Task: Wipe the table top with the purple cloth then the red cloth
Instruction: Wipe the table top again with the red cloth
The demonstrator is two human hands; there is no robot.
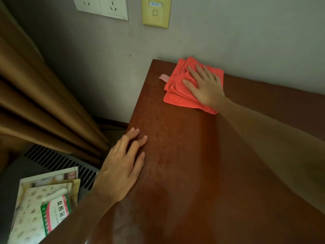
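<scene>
right hand (204, 87) flat on red cloth (177, 95) | cloth partly covered

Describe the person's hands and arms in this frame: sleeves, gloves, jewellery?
Both are bare. The left hand and right hand show no gloves, and no rings are visible on the fingers. Neither wrist carries a watch or band. Both forearms are uncovered as far as the frame shows; no sleeve edge is in view.
</scene>
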